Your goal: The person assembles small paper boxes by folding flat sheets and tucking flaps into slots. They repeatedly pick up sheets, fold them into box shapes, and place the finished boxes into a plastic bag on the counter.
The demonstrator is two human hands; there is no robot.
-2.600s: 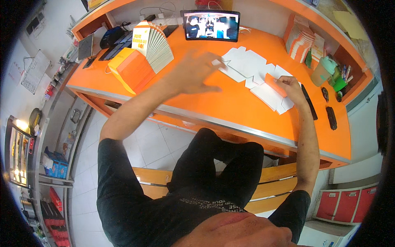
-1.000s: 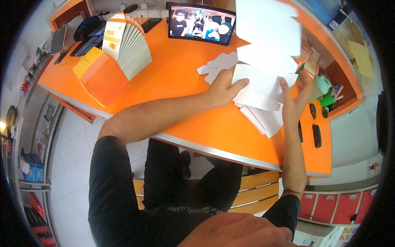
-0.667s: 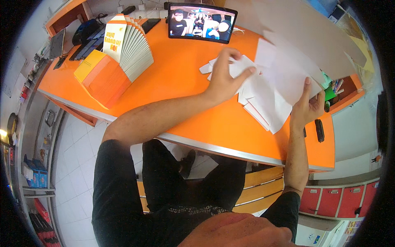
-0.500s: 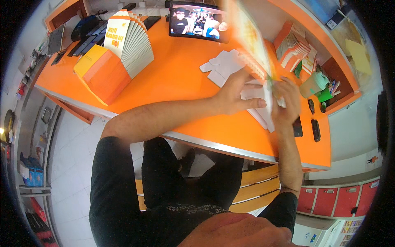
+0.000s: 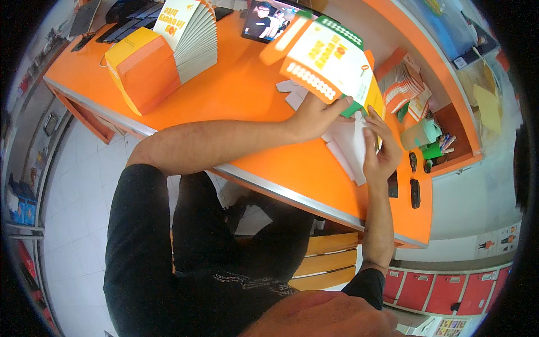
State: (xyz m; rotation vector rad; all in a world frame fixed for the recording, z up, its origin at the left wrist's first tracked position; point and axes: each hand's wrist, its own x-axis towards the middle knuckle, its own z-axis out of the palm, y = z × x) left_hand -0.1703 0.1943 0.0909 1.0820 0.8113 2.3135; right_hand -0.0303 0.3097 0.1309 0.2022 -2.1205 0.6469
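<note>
A partly unfolded cardboard food box (image 5: 331, 59), white with green and orange panels and yellow lettering, is raised above the desk with its printed face showing. My left hand (image 5: 323, 118) pinches its lower edge, thumb over the green flap and fingers partly hidden beneath. My right hand (image 5: 383, 149) grips the box's lower right corner, by the yellow side panel, fingers bent around it. White flat card (image 5: 343, 143) lies under and between the hands, partly covered by them.
Fanned box blanks (image 5: 193, 36) stand by an orange carton (image 5: 146, 70) at the left of the orange desk (image 5: 247, 106). A tablet (image 5: 269, 22) sits behind. To the right are more folded boxes (image 5: 396, 84), a green-lidded cup (image 5: 421, 133), a pen holder (image 5: 432, 150) and a black object (image 5: 415, 194).
The box has swung from an upright, blurred position to a leftward tilt, with its printed face now spread into view. Both hands stay at its lower end. The whole view has shifted slightly.
</note>
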